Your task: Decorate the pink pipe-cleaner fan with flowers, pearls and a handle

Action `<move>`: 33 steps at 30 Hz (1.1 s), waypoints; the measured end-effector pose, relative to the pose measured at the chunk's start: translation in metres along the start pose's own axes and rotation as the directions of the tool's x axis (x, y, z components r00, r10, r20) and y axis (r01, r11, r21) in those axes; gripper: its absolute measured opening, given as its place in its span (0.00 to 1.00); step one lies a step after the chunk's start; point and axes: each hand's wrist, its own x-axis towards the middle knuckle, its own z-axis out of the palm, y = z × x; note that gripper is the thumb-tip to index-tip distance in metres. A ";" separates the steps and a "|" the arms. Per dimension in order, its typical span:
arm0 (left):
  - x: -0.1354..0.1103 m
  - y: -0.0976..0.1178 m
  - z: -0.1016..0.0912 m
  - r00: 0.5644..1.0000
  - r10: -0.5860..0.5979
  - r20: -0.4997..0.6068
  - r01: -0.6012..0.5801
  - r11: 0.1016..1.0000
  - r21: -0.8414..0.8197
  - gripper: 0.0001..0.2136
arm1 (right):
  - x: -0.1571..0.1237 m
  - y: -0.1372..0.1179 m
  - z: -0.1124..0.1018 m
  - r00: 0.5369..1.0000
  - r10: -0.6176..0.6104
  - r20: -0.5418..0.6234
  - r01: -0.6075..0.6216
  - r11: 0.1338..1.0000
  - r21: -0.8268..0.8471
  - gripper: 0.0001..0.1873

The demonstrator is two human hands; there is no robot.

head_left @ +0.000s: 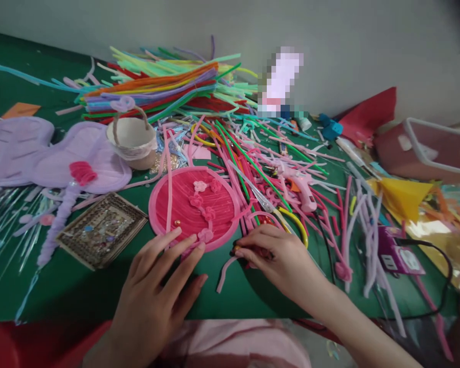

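Observation:
My left hand point(153, 291) lies with fingers spread, its fingertips on the lower edge of a round red panel point(176, 204) with a fuzzy pink rim. Small pink pipe-cleaner flowers point(209, 212) run down the panel's right half, and a gold bead point(177, 223) sits just above my fingertips. To the right of the rim, my right hand point(278, 258) is closed in a pinch over the green table. A small dark and gold item shows at its fingertips, too little of it visible to name. A short pink pipe-cleaner piece point(223, 273) lies beside those fingertips.
Scissors point(268, 202) with yellow handles and a pink glue gun point(304, 194) lie among pipe-cleaner scraps. A bundle of pipe cleaners point(157, 89) stretches along the back. Leftward are a small basket point(140, 148), lilac butterfly wings point(76, 158) and a patterned tray point(99, 230). A plastic bin point(421, 153) stands right.

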 end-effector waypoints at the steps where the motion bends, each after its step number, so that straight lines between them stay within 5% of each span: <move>1: -0.001 -0.001 0.001 1.000 0.004 0.000 -0.004 1.000 -0.007 0.15 | 0.000 0.001 0.000 1.000 -0.002 0.025 0.001 1.000 0.007 0.03; 8: 0.000 0.001 0.002 0.999 -0.020 0.042 0.022 0.998 -0.052 0.15 | 0.025 -0.019 -0.018 0.995 -0.092 0.026 0.092 0.996 -0.012 0.05; 15: 0.002 0.003 0.001 0.997 -0.058 0.056 0.061 0.997 -0.050 0.17 | 0.054 -0.028 -0.004 0.969 -0.226 0.096 0.227 0.974 -0.002 0.08; 21: 0.002 0.003 0.002 0.998 -0.058 0.032 0.059 0.997 -0.040 0.15 | 0.052 -0.029 0.000 0.989 -0.141 0.048 0.143 0.989 -0.046 0.07; 28: 0.002 0.004 0.003 0.999 -0.042 0.016 0.043 0.999 -0.030 0.15 | 0.045 -0.029 0.006 0.972 -0.235 -0.020 0.229 0.960 -0.162 0.07; 33: 0.002 0.005 0.003 0.999 -0.037 0.007 0.037 0.999 -0.013 0.15 | 0.047 -0.026 0.006 0.966 -0.258 0.009 0.258 0.961 -0.100 0.07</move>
